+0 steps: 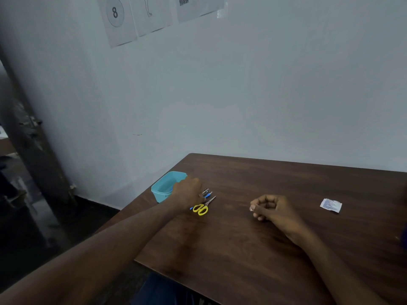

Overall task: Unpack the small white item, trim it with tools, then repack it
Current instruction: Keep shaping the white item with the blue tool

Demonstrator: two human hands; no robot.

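My left hand (188, 192) lies over a small cluster of tools (207, 193) with blue and metal handles; its fingers curl down onto them, and the grip itself is hidden. Yellow-handled scissors (202, 208) lie just in front of that hand, blades pointing away to the right. My right hand (269, 209) rests on the brown table (242, 249) with fingers curled, pinching a small white item (251, 209) at the fingertips. A white printed packet (330, 205) lies flat to the right of that hand.
A turquoise plastic tub (164, 188) stands at the table's left edge, right behind my left hand. The table abuts a pale wall with papers (123, 18) taped high up. To the left the floor drops away beside a dark door frame (26, 133).
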